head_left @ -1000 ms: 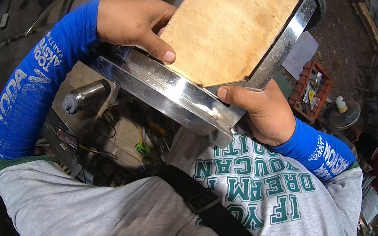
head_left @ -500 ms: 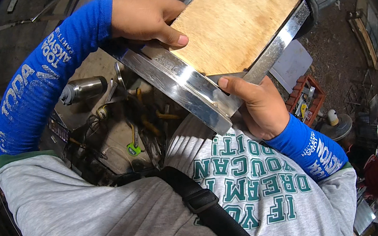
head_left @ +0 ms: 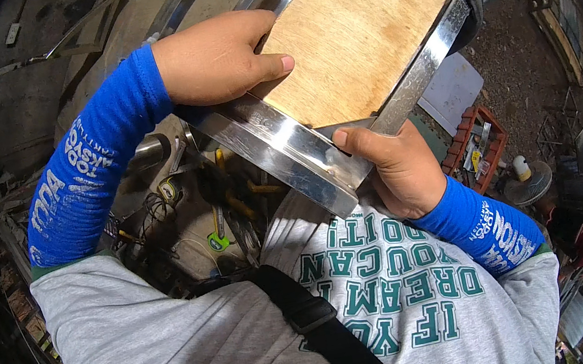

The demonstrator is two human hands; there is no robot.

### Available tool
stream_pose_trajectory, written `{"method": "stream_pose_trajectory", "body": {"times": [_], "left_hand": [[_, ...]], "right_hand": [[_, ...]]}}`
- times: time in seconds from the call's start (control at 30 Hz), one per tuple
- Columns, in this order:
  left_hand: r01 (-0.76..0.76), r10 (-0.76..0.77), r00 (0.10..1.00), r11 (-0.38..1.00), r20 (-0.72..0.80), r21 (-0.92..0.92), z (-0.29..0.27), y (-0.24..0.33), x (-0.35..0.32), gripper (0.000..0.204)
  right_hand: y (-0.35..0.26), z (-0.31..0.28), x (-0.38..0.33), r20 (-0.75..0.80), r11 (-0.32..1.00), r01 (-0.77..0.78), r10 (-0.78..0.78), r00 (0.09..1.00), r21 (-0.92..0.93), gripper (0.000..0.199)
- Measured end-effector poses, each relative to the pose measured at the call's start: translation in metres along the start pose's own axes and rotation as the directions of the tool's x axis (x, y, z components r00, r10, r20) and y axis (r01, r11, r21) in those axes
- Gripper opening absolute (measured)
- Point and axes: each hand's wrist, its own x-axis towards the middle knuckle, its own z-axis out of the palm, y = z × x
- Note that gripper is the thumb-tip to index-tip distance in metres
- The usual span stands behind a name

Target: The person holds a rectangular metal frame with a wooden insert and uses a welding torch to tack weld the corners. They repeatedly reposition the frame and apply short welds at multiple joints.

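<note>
A shiny metal frame [head_left: 421, 67] of square tubing is in front of my chest, one corner pointing toward me. Within it lies a pale plywood board [head_left: 360, 31], with a dark narrow gap along its right side. My left hand [head_left: 218, 58] is closed round the frame's left part, its thumb lying on the board's edge; the other fingers are mostly hidden. At the near corner, my right hand [head_left: 405, 170] grips the frame from the right. Its thumb presses on top beside a small dark corner piece, and its fingers pass underneath out of sight.
On the ground below lie a green tape measure [head_left: 218, 241], yellow-handled tools [head_left: 239, 204] and a metal bottle [head_left: 148, 154]. To the right are a red crate [head_left: 477, 148] with hardware and a round fan [head_left: 528, 182]. More curved metal bars [head_left: 184, 0] extend at the top.
The frame's near corner sits slightly lower in the picture. My left forearm has come inward to the right, while both hands keep their hold.
</note>
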Motion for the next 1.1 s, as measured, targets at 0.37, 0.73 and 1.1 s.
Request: {"method": "stream_pose_trajectory", "body": {"times": [0.37,0.73,1.1], "left_hand": [[-0.301,0.443,0.870,0.825,-0.217,0.479,0.027,0.058,-0.044,0.031],[-0.170,0.282,0.903,0.928,-0.324,0.332,0.091,0.085,-0.057,0.044],[-0.074,0.227,0.846,0.946,-0.483,0.315,0.128,0.101,-0.053,0.057]], "right_hand": [[0.007,-0.002,0.003,0.016,0.995,0.050,-0.052,0.999,0.084,0.041],[0.011,-0.010,0.004,0.031,0.993,0.091,-0.094,0.995,0.074,0.036],[0.016,-0.013,0.002,0.041,0.988,0.147,-0.148,0.988,0.044,0.030]]}}
